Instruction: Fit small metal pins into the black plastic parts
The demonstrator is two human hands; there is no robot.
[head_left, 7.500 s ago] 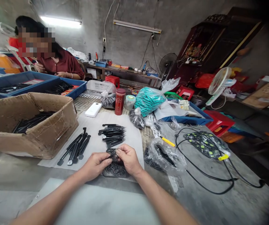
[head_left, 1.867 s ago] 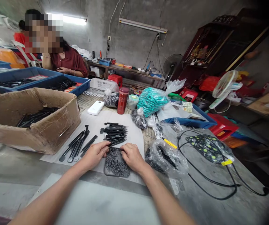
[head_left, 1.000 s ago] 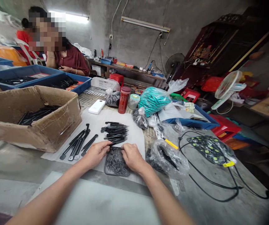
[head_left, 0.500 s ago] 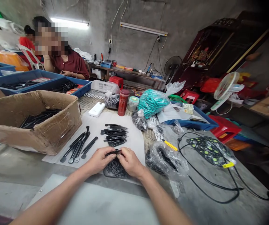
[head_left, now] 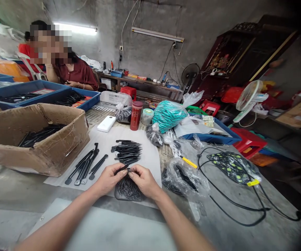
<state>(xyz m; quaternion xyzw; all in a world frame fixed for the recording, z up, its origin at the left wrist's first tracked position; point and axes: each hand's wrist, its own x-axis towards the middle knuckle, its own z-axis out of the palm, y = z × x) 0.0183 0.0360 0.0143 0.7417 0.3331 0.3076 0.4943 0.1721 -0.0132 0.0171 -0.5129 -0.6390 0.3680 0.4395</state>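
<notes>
My left hand (head_left: pixel 111 178) pinches a slim black plastic piece (head_left: pixel 123 167) between thumb and fingers. Closed at the other end of that piece is my right hand (head_left: pixel 144 179), its fingertips meeting the left ones; any small part between them is too tiny to make out. Just below both hands sits a dark shallow tray (head_left: pixel 128 200) full of small metal pins (head_left: pixel 129 188). Beyond the fingers, a stack of black pointed sticks (head_left: pixel 128 151) lies on a white sheet (head_left: pixel 150 157). Several longer black flat-ended sticks (head_left: pixel 86 166) rest to its left.
A cardboard box (head_left: pixel 61 153) holding black pieces stands at left, with blue trays (head_left: pixel 93 101) behind. A red tumbler (head_left: pixel 136 116), a white power bank (head_left: pixel 106 124) and a bag of teal parts (head_left: pixel 170 115) lie ahead. At right are a plastic bag (head_left: pixel 200 177) and black cable (head_left: pixel 234 205). A co-worker (head_left: pixel 79 75) sits opposite.
The black piece now tilts more between my fingers, and my right fingertips have shifted slightly left at its end. The whole view has moved a little.
</notes>
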